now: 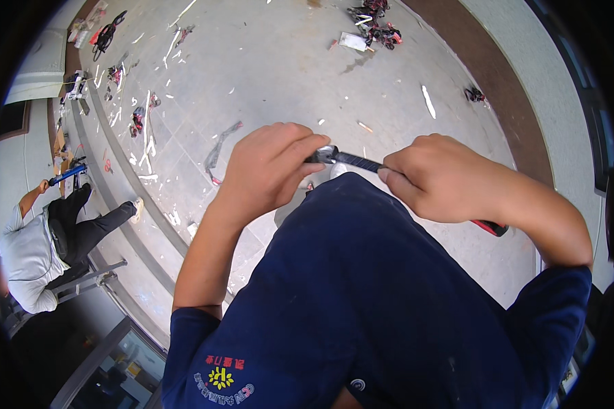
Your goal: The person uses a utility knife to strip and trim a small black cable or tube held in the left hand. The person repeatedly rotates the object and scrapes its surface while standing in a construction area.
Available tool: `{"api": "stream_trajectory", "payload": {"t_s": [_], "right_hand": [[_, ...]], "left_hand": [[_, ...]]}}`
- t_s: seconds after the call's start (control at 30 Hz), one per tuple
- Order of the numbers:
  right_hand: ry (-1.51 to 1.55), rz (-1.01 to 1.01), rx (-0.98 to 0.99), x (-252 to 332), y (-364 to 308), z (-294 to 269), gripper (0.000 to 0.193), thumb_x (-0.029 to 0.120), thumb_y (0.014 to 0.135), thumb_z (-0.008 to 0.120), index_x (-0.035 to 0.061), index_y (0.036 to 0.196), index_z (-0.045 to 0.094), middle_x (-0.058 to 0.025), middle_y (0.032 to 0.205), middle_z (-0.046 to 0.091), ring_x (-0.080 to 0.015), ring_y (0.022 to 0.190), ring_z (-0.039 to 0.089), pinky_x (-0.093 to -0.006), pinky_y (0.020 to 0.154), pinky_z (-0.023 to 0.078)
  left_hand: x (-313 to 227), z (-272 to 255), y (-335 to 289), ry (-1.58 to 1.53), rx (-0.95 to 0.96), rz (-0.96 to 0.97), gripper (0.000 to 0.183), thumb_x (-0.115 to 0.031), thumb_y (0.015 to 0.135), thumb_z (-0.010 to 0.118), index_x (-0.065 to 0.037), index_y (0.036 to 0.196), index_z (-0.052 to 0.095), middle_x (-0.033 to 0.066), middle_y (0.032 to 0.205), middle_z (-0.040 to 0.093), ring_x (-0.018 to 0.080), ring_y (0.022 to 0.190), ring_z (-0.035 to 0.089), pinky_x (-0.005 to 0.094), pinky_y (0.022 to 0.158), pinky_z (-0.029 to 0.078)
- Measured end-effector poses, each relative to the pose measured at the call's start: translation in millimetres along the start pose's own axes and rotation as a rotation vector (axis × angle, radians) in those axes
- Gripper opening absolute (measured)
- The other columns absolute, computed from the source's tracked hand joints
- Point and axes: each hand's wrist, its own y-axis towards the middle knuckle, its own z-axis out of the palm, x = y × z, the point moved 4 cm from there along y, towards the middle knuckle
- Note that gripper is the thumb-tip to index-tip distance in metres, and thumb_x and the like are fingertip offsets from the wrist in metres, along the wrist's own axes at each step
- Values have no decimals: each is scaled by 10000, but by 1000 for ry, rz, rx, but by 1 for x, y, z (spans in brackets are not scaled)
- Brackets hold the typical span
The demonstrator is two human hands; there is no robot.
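Observation:
My right hand (450, 178) is closed around a long tool with a dark, flat shaft (359, 161). Its red-and-black end (490, 227) sticks out below my palm. At the shaft's far end is a small shiny silver piece (326, 154), which the fingers of my left hand (269, 170) pinch. Those fingers partly cover it, so I cannot tell whether it belongs to the tool or is separate. Both hands are raised in front of my dark blue shirt (389, 286), above the grey floor.
White strips and scraps (428, 102) litter the grey floor (286, 75). Dark tangled bundles (382, 31) lie at the far side. Steps (126, 184) run along the left, where another person (37, 249) holds a blue tool (68, 174) near a metal frame (92, 276).

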Motion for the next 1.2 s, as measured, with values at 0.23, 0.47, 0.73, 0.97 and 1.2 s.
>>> {"api": "stream_trajectory", "payload": {"t_s": [0.23,0.47,0.73,0.97,1.2], "right_hand": [[-103,-133,-215,7,-12,-7,320,103,1032,621,-9,732,620,-207,523,488,-427,488,533,-526,551,430],[15,-66,-110,21,-15,-6,308,152,999,630,-31,756,681,-245,616,605,-477,634,637,-545,650,528],[-75,-114,-159,17,-28,12,299,126,1027,627,-6,760,649,-223,562,541,-445,547,585,-522,586,473],[0,-97,-133,8,-27,28,291,133,1024,622,-14,777,663,-243,602,577,-473,609,612,-555,633,488],[57,-75,-25,2,-32,37,323,141,1048,589,-33,784,652,-252,618,577,-465,607,599,-541,645,485]], "left_hand": [[-2,-6,-9,-180,48,-110,318,-174,912,822,-65,1197,732,87,982,694,280,811,692,344,690,542],[-8,-5,-15,-228,26,-96,390,-118,883,849,-34,1247,736,98,1007,714,251,801,654,334,703,536],[-24,4,-12,-101,26,-13,363,-142,881,842,-43,1213,735,110,1000,723,284,807,689,357,698,547],[-27,13,-19,-95,16,4,377,-153,875,842,-42,1218,734,111,1004,721,293,812,693,367,685,545],[-39,23,-21,-112,30,-9,385,-136,861,848,-39,1217,737,111,1004,718,296,821,696,371,687,549]]}}
